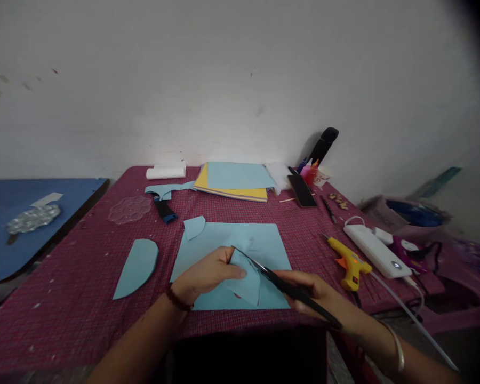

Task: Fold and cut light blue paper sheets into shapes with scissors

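Between thumb and fingers, my left hand (212, 272) pinches a small piece of light blue paper (246, 282). My right hand (316, 292) is wrapped round the black handles of a pair of scissors (292, 290). Their blades lie across the upper edge of the held piece, close to my left fingertips. Below both hands a light blue sheet (264, 237) lies flat on the table. A small blue offcut (194, 227) rests over the sheet's upper left corner. Further left lies a half-round blue paper piece (138, 266).
A yellow glue gun (348, 261) and a white power strip (378, 249) lie at right. Behind are a stack of coloured sheets (232, 193), a phone (302, 191) and glue bottles (309, 172). A clear scalloped plate (130, 210) and a white roll (166, 172) are at back left.
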`<state>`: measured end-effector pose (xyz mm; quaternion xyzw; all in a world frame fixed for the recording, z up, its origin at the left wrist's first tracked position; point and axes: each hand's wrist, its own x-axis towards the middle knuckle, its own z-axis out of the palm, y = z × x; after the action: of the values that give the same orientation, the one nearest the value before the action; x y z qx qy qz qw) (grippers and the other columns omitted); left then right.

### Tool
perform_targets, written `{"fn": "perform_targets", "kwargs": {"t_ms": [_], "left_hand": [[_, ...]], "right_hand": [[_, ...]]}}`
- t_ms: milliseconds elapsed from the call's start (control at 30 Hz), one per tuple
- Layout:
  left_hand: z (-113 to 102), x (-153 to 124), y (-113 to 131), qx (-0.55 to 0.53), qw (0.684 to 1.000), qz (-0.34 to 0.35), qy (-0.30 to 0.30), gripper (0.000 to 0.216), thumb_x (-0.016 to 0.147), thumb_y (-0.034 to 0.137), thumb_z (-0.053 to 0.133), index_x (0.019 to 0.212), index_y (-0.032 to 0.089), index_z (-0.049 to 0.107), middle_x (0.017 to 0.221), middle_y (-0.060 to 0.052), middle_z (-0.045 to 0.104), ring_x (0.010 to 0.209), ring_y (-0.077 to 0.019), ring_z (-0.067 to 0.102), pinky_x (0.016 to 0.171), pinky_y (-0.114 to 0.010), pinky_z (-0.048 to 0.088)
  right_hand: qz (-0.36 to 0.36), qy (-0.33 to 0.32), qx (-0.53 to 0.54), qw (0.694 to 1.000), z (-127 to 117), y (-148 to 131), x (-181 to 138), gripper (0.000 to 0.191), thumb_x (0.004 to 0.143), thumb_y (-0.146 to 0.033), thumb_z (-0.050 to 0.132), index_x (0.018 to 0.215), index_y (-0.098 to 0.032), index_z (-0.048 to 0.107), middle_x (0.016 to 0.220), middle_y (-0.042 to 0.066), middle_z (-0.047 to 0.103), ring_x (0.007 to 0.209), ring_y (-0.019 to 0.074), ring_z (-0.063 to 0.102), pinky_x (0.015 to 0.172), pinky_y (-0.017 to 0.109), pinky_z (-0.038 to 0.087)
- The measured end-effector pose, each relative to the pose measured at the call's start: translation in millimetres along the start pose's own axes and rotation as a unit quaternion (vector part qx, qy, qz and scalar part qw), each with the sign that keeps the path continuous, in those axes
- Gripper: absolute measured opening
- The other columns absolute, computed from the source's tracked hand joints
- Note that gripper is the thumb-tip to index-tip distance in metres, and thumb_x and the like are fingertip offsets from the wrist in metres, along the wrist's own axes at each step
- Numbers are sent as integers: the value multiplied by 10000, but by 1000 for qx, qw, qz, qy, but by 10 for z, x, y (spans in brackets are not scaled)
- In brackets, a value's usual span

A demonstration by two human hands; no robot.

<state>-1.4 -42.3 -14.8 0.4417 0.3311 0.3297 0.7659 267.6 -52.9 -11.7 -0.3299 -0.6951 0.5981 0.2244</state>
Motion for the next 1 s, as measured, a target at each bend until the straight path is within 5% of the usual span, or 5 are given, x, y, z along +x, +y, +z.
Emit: {"fn": "perform_targets", "kwargs": {"t_ms": [1000], "left_hand": [[-36,-5,39,62,996,-44,-50,179,612,197,723,772,133,675,656,18,618,538,-88,527,537,-204,443]], "right_hand": [[23,-45,0,999,-49,-119,37,524,791,-321,708,1295,-246,589,1234,70,654,1090,233,606,947,386,472]]}}
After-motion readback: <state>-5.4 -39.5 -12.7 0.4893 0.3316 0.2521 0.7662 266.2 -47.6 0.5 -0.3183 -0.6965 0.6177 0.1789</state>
